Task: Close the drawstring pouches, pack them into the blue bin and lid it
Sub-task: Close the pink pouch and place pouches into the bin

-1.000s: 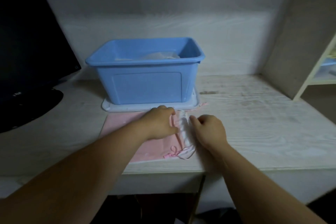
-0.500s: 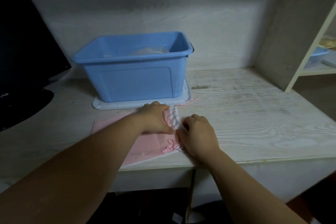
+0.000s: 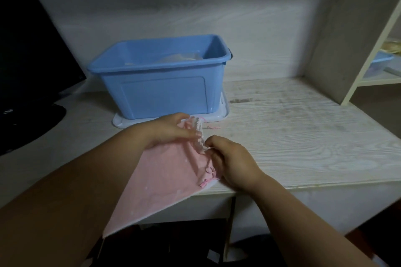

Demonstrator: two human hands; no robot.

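A pink drawstring pouch lies at the desk's front edge, its lower corner hanging over the edge. Its white frilled mouth is bunched together. My left hand grips the gathered neck from the left. My right hand pinches the pouch mouth and cord from the right. A pink cord end trails on the desk behind. The open blue bin stands behind the hands on a white lid. Something pale lies inside the bin.
A dark monitor with its round base stands at the left. A pale shelf unit with a small blue tray is at the right. The white wood-grain desk stretches to the right.
The pouch has been pulled toward me and its lower corner now hangs over the desk edge. The mouth is more tightly gathered between my hands. The view shifted right.
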